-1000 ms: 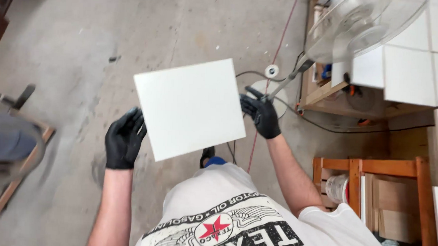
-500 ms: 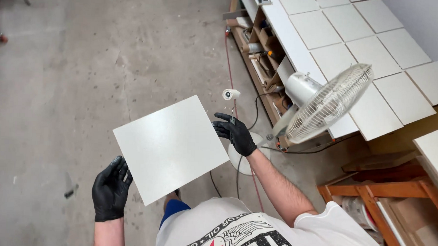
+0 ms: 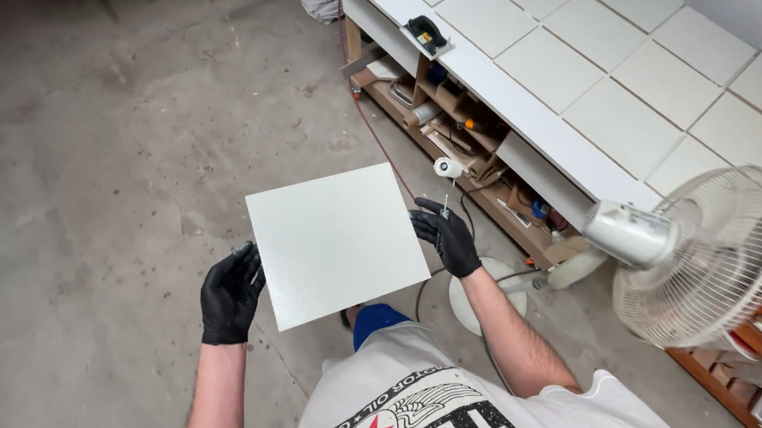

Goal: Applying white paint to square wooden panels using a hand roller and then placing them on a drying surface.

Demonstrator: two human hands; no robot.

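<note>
I hold a square white panel (image 3: 336, 242) flat in front of my chest, over the concrete floor. My left hand (image 3: 230, 293), in a black glove, presses against its lower left edge. My right hand (image 3: 445, 236), also gloved in black, grips the right edge. The panel is turned so that one corner points away from me.
A white workbench (image 3: 528, 105) carrying several similar square panels runs along the upper right, with cluttered shelves (image 3: 468, 141) under it. A white pedestal fan (image 3: 700, 255) stands at my right, its round base (image 3: 488, 298) by my right forearm. Cables trail on the floor.
My view has swung toward the workbench while I carry the panel. Both hands keep their hold on its edges, and the fan now sits farther right.
</note>
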